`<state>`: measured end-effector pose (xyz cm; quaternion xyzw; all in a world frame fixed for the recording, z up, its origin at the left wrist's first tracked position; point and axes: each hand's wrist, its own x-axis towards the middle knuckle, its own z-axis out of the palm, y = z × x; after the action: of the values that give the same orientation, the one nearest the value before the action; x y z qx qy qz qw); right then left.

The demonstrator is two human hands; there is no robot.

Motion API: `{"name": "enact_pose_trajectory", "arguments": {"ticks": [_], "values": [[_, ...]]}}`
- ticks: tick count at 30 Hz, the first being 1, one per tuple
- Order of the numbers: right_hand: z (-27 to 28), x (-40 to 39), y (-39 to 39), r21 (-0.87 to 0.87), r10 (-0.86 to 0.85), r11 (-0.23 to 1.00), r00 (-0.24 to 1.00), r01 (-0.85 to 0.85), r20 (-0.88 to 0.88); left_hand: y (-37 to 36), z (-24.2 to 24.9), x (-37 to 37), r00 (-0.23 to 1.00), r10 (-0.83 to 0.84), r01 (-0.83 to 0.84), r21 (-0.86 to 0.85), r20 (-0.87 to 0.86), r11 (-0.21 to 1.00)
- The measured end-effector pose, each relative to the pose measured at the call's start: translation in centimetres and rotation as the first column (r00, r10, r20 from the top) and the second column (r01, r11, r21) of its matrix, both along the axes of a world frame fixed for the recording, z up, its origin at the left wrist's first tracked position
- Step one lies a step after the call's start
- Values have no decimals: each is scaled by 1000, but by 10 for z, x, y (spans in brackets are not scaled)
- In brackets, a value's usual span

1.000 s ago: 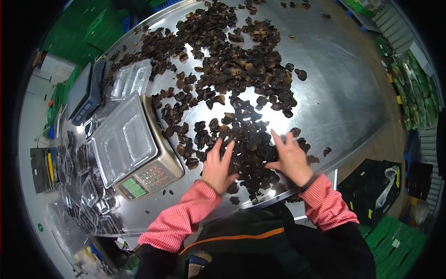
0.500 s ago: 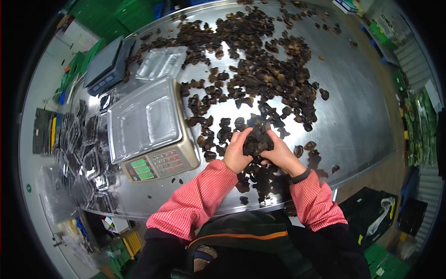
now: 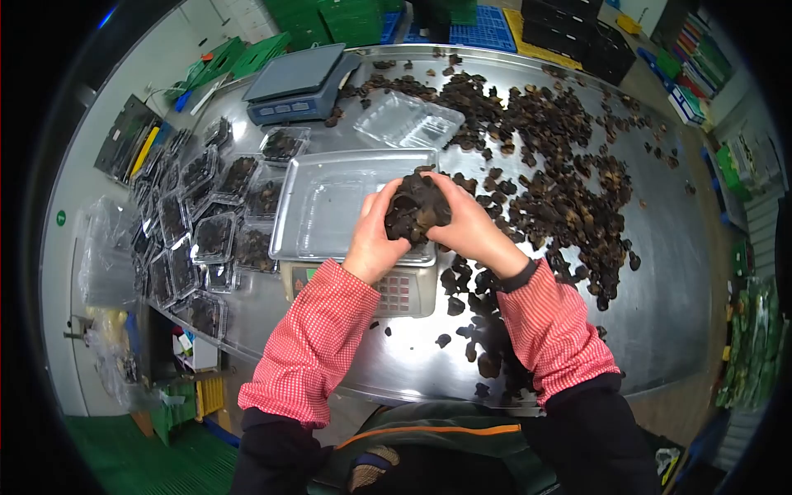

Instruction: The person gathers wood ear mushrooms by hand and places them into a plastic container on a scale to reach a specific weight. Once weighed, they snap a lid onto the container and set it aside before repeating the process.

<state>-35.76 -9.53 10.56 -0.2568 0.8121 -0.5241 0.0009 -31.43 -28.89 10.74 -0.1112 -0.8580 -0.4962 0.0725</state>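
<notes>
My left hand and my right hand are cupped from either side around a clump of dark brown wood ear mushrooms. Both thumbs press its near side. The clump is above the right part of a transparent plastic tray, which rests on a weighing scale. My hands and sleeves hide part of the scale's keypad and display. More loose wood ear mushrooms are spread over the metal table to the right, with some pieces below my right wrist.
Several filled plastic punnets crowd the left side of the table. Behind the tray lie another transparent plastic tray and a second, blue-grey scale. Green crates and black crates stand beyond the far edge.
Both hands have lifted the clump of wood ear mushrooms from the table and carried it left, over the tray on the scale. The camera view has turned left.
</notes>
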Motion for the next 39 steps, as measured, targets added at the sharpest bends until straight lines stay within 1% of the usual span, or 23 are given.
{"name": "enact_pose_trajectory", "arguments": {"ticks": [1,3,4,6,9,11,12,13,15,16,19,20,24,25,27,28,31,32,34,35,36,37,39], "values": [[0,-7,-10,116,23,993,1000,-24,10,-9,-1,-2,1000,22,-22,-31,10,999],[11,-7,-27,305,-25,952,992,-13,121,-21,-7,-4,998,67,-65,-100,16,993],[12,-7,-32,359,-30,933,994,-11,109,-25,-12,-3,996,91,-88,-140,13,986],[11,-6,-36,379,-20,925,996,-14,85,-30,-15,-1,991,135,-136,-246,-20,960],[16,-1,-35,396,-24,918,998,0,55,-32,-5,4,990,139,-129,-220,27,967],[22,1,-33,392,-46,920,998,22,52,-34,4,8,986,167,-157,-237,19,959],[19,2,-30,341,-48,939,999,41,13,-37,8,10,984,179,-170,-233,18,958],[19,2,-27,266,-47,964,997,31,54,-40,9,12,981,192,-183,-228,16,956],[22,3,-19,107,-37,994,990,22,135,-48,8,19,964,262,-254,-142,37,957],[16,3,-15,86,-84,993,995,80,52,-53,8,22,955,294,-288,-100,47,952],[2,9,-2,-104,-109,984,948,146,300,-72,-1,35,927,365,-364,-29,80,931],[-2,13,2,-142,-127,975,949,174,290,-76,-1,42,911,403,-403,-12,83,915],[-19,23,21,-1,-173,984,961,177,217,-107,-17,62,875,457,-476,110,163,873],[-27,24,22,20,-193,981,970,192,145,-113,-18,67,869,463,-484,110,172,868],[-22,32,21,50,-213,977,973,209,86,-127,-16,74,858,477,-501,105,189,859],[-19,35,19,96,-228,971,967,218,117,-131,-13,76,857,484,-506,105,179,856],[-4,42,2,197,-188,960,980,197,-62,-131,6,77,849,502,-510,6,163,860],[1,45,-7,251,-181,949,981,193,-73,-130,2,75,858,488,-500,43,162,865],[10,46,-25,292,-144,931,956,218,-256,-129,-8,69,876,457,-476,119,157,871],[12,44,-33,310,-120,922,931,233,-344,-124,-9,67,882,443,-462,109,161,880],[12,39,-39,345,-80,912,920,223,-383,-116,-10,64,887,430,-449,100,166,888],[8,34,-43,384,-85,890,916,247,-391,-109,-11,62,893,417,-436,91,172,896],[-2,21,-48,459,-96,837,905,299,-414,-99,-17,60,893,390,-428,162,224,889]]}}
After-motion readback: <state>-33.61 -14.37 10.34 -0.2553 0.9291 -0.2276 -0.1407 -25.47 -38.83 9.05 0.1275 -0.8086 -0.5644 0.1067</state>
